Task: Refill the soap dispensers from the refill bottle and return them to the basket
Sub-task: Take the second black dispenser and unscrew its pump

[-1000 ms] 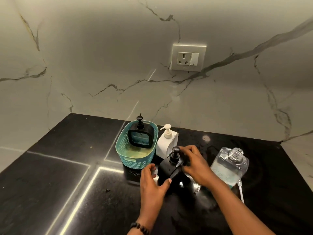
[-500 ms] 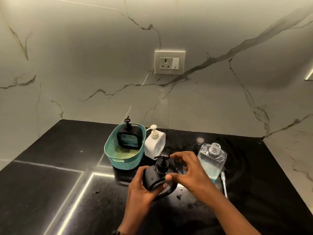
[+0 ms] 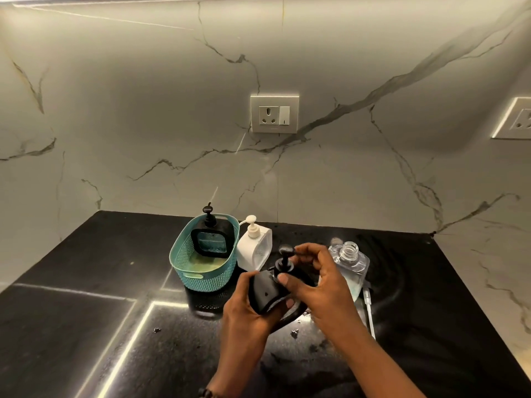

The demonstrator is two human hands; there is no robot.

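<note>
The left hand grips the black dispenser – the right hand pinches its pump.

Both forearms are bare, without sleeves; a dark beaded bracelet circles the wrist below the left hand.

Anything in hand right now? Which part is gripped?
Yes: the black dispenser, tilted. The left hand grips its body from below; the right hand pinches the pump collar at its top.
</note>
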